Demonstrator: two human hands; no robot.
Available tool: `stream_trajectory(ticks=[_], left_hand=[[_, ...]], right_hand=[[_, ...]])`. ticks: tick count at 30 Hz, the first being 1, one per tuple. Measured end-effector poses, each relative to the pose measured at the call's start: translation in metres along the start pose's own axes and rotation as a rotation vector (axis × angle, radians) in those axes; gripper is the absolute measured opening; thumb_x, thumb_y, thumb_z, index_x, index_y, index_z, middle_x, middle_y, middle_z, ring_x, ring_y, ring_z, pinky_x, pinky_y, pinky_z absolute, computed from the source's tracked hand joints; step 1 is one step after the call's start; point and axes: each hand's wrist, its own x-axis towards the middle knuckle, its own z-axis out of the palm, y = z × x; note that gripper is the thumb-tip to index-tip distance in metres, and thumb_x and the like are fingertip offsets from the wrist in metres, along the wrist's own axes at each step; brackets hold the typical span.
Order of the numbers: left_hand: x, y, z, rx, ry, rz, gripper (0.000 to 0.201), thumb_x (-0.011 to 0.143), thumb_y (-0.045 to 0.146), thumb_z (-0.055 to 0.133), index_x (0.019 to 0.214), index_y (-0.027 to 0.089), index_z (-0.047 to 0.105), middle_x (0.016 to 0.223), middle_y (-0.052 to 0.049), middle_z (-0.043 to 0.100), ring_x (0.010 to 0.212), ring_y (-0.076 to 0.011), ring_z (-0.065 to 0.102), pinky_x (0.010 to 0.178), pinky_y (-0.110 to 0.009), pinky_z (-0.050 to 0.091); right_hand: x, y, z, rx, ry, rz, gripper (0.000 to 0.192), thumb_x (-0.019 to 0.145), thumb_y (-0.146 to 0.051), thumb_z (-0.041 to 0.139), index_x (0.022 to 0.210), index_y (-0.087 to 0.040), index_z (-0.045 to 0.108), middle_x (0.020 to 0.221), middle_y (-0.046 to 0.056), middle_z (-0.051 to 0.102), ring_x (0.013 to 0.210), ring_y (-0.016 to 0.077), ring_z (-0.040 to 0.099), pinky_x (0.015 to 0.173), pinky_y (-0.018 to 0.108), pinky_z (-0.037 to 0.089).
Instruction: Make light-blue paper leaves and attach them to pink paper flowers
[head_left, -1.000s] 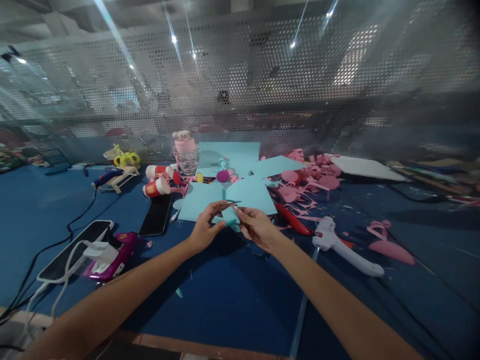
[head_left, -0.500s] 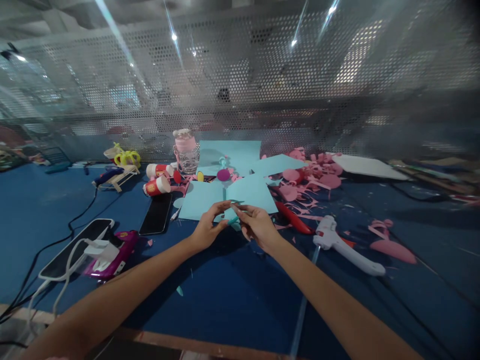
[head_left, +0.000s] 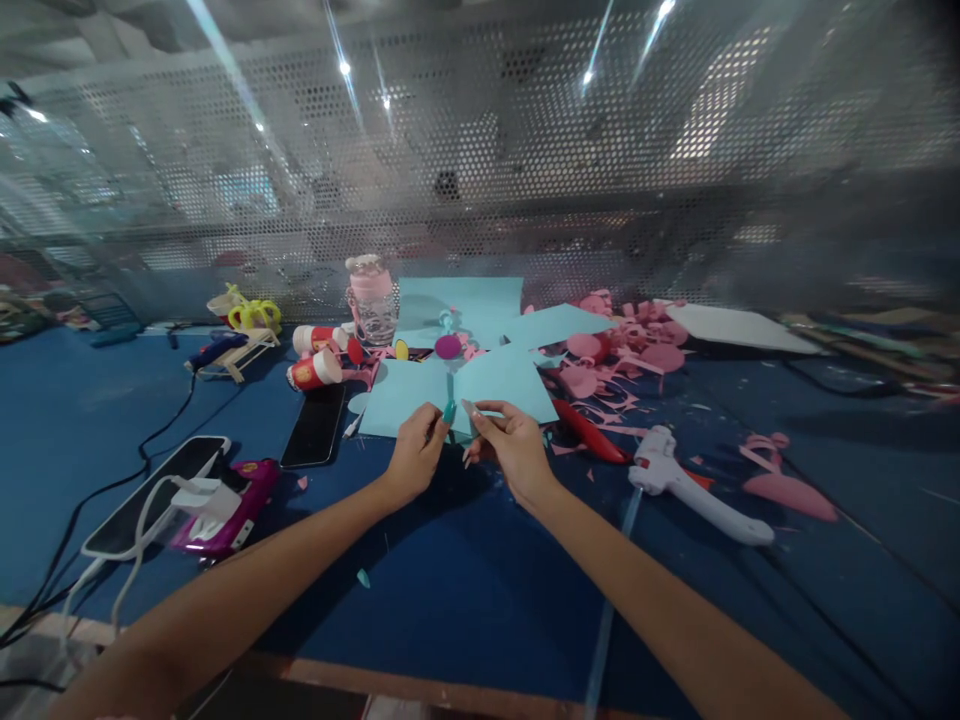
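Pinched between the thumb and fingers of my left hand (head_left: 415,455) is a small teal paper piece (head_left: 449,411). My right hand (head_left: 514,445) is closed in a pinch just beside it, thumb against fingers; whatever it grips is too small to make out. The fingertips of the two hands are slightly apart. Under and behind them lie light-blue paper sheets (head_left: 405,397), one angled on the right. A small curled teal piece (head_left: 447,319) rests on the far sheet. Past my right hand lie a red-handled tool (head_left: 592,434) and a white glue gun (head_left: 701,500) with a clear stick.
Pink paper scraps (head_left: 600,350) are heaped at the back right, before a white board (head_left: 739,328). To the left are a black phone (head_left: 313,428), red-and-white paper cups (head_left: 316,371), a clear bottle (head_left: 373,310), a purple device (head_left: 232,515) with cables, and a power bank-like slab (head_left: 142,510).
My hands have drawn slightly apart. The teal piece has turned from lying sideways to upright in my left fingers.
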Motion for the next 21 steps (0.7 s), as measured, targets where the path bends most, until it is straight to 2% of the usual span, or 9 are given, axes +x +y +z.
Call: stream_trajectory(ticks=[5,11,14,17,21], left_hand=[[0.0,-0.003,0.002,-0.135,-0.014,-0.137,0.035,0.085,0.044,0.038,0.064,0.017,0.043,0.056,0.004,0.04,0.053,-0.0085,0.036,0.051,-0.022,0.029],[0.0,-0.001,0.0,-0.181,0.008,-0.115,0.037,0.083,0.047,0.04,0.064,0.016,0.047,0.056,0.003,0.043,0.053,-0.0083,0.036,0.051,-0.021,0.03],[0.0,0.001,-0.002,-0.25,0.013,-0.107,0.037,0.082,0.048,0.042,0.062,0.016,0.045,0.055,0.004,0.04,0.053,-0.0083,0.035,0.052,-0.021,0.03],[0.001,0.001,-0.002,-0.332,0.015,-0.116,0.037,0.08,0.049,0.045,0.062,0.016,0.043,0.057,0.004,0.042,0.055,-0.0083,0.037,0.053,-0.021,0.031],[0.002,0.002,-0.002,-0.367,0.004,-0.139,0.037,0.079,0.05,0.047,0.063,0.016,0.043,0.059,0.003,0.044,0.056,-0.0083,0.04,0.052,-0.02,0.032]], right_hand=[[0.0,0.003,0.001,-0.039,0.028,-0.007,0.039,0.059,-0.042,0.071,0.082,-0.017,0.051,0.046,-0.005,0.058,0.035,0.0126,0.055,0.038,0.025,0.049],[-0.003,-0.003,0.002,-0.097,0.002,-0.044,0.043,0.063,-0.042,0.068,0.095,-0.018,0.053,0.058,-0.003,0.061,0.04,0.0121,0.056,0.041,0.027,0.052],[-0.007,-0.01,0.001,-0.195,-0.066,-0.116,0.05,0.064,-0.038,0.069,0.108,-0.023,0.051,0.081,0.001,0.062,0.047,0.0111,0.058,0.041,0.025,0.052],[-0.01,-0.014,0.0,-0.334,-0.152,-0.218,0.059,0.059,-0.032,0.072,0.114,-0.029,0.05,0.101,0.003,0.056,0.057,0.01,0.057,0.046,0.024,0.053],[-0.012,-0.01,0.0,-0.385,-0.226,-0.22,0.065,0.061,-0.029,0.072,0.12,-0.029,0.045,0.099,0.003,0.052,0.061,0.0101,0.054,0.053,0.026,0.056]])
